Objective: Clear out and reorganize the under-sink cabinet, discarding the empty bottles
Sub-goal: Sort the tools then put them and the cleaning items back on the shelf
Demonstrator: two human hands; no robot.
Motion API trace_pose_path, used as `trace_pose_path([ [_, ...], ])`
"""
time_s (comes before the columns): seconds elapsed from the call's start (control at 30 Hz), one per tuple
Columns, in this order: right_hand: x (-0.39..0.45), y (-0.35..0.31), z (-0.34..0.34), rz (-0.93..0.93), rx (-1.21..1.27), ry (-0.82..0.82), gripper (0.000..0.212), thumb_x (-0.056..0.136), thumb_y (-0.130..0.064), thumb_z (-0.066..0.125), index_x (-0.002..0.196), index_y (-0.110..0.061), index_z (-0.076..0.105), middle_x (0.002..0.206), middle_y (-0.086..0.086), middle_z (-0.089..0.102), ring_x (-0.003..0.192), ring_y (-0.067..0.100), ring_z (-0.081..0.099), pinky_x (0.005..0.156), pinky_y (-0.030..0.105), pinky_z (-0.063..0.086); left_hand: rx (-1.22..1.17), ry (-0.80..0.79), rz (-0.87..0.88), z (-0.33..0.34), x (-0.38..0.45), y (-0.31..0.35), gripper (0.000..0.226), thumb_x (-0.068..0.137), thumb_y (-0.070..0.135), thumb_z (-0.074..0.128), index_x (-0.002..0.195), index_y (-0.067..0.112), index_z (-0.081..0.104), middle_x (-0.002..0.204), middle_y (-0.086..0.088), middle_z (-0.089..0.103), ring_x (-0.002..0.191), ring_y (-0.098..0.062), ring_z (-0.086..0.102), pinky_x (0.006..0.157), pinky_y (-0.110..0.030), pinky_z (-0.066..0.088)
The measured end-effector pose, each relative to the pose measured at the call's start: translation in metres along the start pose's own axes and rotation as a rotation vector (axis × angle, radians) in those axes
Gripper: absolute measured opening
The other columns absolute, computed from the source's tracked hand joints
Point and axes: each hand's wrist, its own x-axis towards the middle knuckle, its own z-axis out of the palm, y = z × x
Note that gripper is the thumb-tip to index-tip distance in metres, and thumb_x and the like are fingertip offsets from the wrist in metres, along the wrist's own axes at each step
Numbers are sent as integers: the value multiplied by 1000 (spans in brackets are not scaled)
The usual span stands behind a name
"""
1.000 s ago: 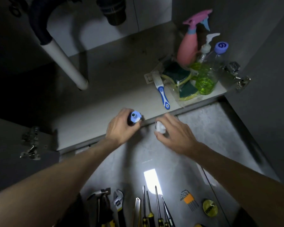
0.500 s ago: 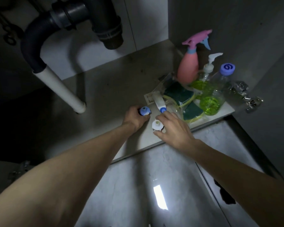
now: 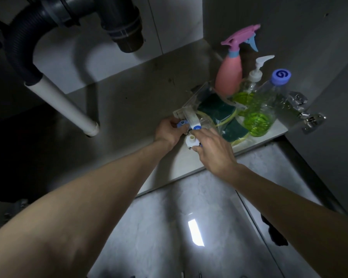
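From the head camera, you are reaching both bare arms into the dim under-sink cabinet, over its pale grey cabinet floor (image 3: 117,109). Your left hand (image 3: 167,132) is curling its fingers round a small blue-capped bottle (image 3: 181,123), gripping it just in front of the clear plastic tray (image 3: 197,97). Your right hand (image 3: 213,147) is pinching a small white-capped bottle (image 3: 190,141) between thumb and forefinger, just beside the left hand; the bodies of both small bottles are mostly hidden by your hands, so what they contain cannot be told.

Between your two hands, a white brush with a blue handle end (image 3: 193,122) is lying over the tray's near corner. In the tray, dark green scouring sponges with yellow edges (image 3: 215,109) are lying heaped, one spilling toward the cabinet's front edge. Behind them, against the right wall, a pink spray bottle with a pink and blue trigger (image 3: 229,77) is standing upright, with a clear pump bottle holding green liquid (image 3: 249,87) just beside it. Nearer you, a clear plastic bottle with a purple-blue cap and green liquid at the bottom (image 3: 263,109) is standing beside them. A metal door hinge (image 3: 307,119) is showing at the right side.

At upper left, a dark grey drain trap (image 3: 121,23) is hanging, and a white pipe (image 3: 64,105) is slanting down to the cabinet floor. A bright patch of reflected light (image 3: 195,232) is lying on the marbled grey floor tile (image 3: 159,227) below the cabinet.
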Motion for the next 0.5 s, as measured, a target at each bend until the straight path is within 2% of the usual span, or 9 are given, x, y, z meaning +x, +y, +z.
trace_pose_path([
  [0.1, -5, -1, -3, -9, 49, 7, 47, 90, -22, 71, 135, -19, 56, 128, -2, 58, 121, 21, 47, 87, 38, 49, 8, -21, 20, -2, -5, 2, 26, 81, 28, 80, 99, 21, 63, 93, 5, 66, 86, -11, 61, 74, -20, 45],
  [0.2, -20, 0, -8, 7, 161, 94, 37, 91, -20, 68, 126, -17, 60, 120, 1, 58, 112, 22, 50, 81, 39, 49, 44, 16, 39, -7, -15, 0, 34, 81, 28, 78, 111, 18, 68, 104, 2, 69, 93, -13, 63, 80, -23, 48],
  [0.27, -38, 1, -13, 17, 242, 152, 27, 93, -16, 63, 120, -15, 63, 111, 1, 61, 103, 21, 55, 80, 38, 49, 64, 95, 65, -11, -32, -4, 25, 82, 25, 72, 106, 19, 69, 104, -1, 72, 96, -17, 66, 82, -28, 52],
  [0.33, -63, 4, -17, 2, 268, 178, 20, 93, -11, 61, 111, -15, 68, 104, 0, 67, 90, 20, 61, 74, 36, 50, 76, 163, 80, -11, -56, -12, 11, 82, 27, 65, 93, 26, 64, 96, -1, 71, 91, -21, 66, 80, -34, 54],
  [0.4, -94, 9, -21, 5, 231, 124, 17, 92, -11, 62, 106, -18, 69, 94, 0, 71, 80, 25, 66, 70, 36, 51, 11, 173, 72, -4, -87, -22, 7, 79, 33, 55, 85, 30, 58, 90, 2, 70, 84, -22, 66, 77, -35, 55],
  [0.5, -144, 24, -25, 40, 153, -130, 16, 96, -19, 56, 107, -21, 67, 92, 1, 74, 85, 28, 68, 74, 37, 53, -139, 76, 93, 16, -145, -42, 16, 75, 36, 46, 80, 30, 61, 81, 5, 70, 75, -15, 65, 73, -29, 53],
])
